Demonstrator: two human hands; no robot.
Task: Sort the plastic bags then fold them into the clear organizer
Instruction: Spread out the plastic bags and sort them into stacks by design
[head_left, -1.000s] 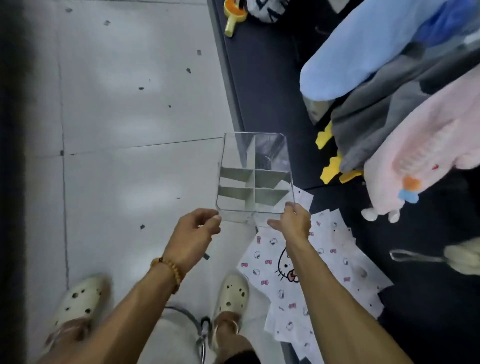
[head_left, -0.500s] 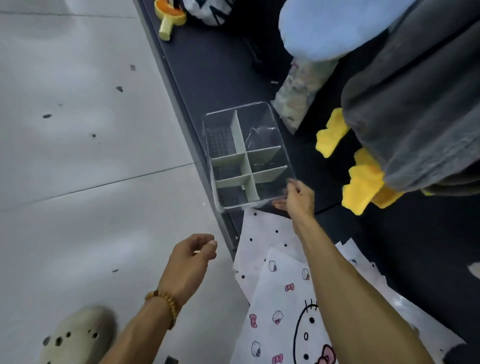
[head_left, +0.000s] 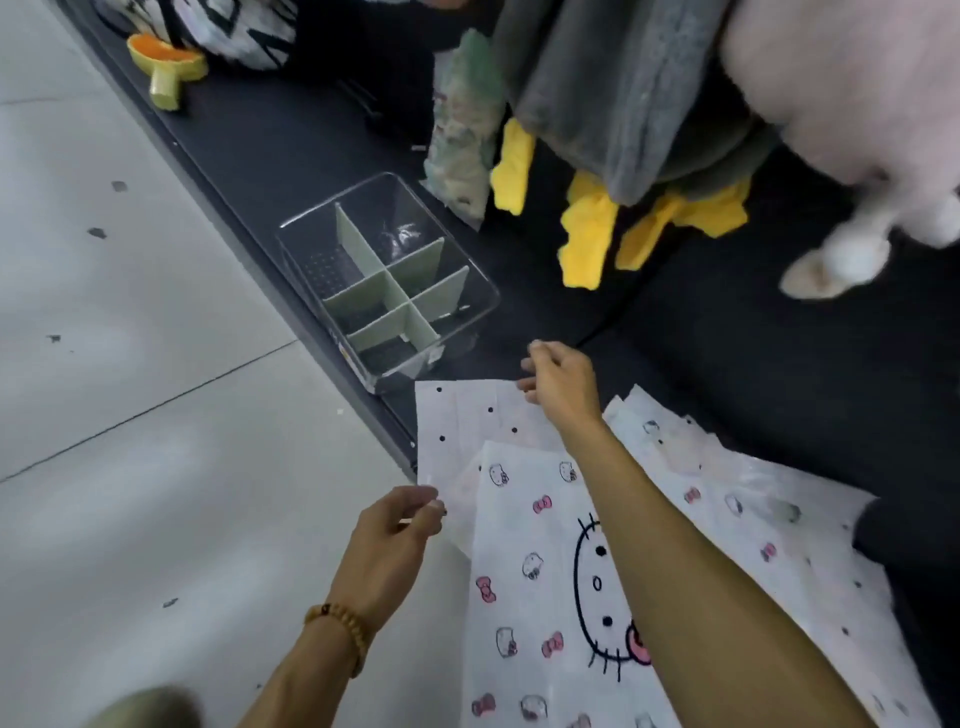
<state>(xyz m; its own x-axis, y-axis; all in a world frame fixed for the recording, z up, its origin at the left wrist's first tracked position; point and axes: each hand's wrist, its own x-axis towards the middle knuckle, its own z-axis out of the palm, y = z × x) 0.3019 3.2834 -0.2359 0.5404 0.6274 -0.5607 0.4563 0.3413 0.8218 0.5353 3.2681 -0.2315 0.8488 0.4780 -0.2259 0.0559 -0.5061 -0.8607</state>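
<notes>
The clear organizer (head_left: 470, 291) with pale green dividers stands on the dark surface, close to its left edge. No hand touches it. Just below it lie several white plastic bags: a polka-dot bag (head_left: 467, 421) on the outside and a cat-print bag (head_left: 524, 561) over it. My right hand (head_left: 558, 382) hovers at the polka-dot bag's top right corner with loosely curled fingers, holding nothing. My left hand (head_left: 397, 530), also loosely curled, has its blurred fingertips at that bag's lower left edge. My right forearm hides part of the cat print.
Plush toys in grey (head_left: 613, 88), pink (head_left: 852, 88) and yellow (head_left: 592, 234) crowd the surface behind the organizer. A patterned packet (head_left: 462, 140) leans beside them. An orange and yellow mushroom toy (head_left: 166, 67) sits far left. Grey floor tiles (head_left: 156, 364) lie left of the surface.
The organizer was carried over the floor, set on the dark surface and let go. My right hand drew back to the bags; my left hand moved right to the polka-dot bag's edge.
</notes>
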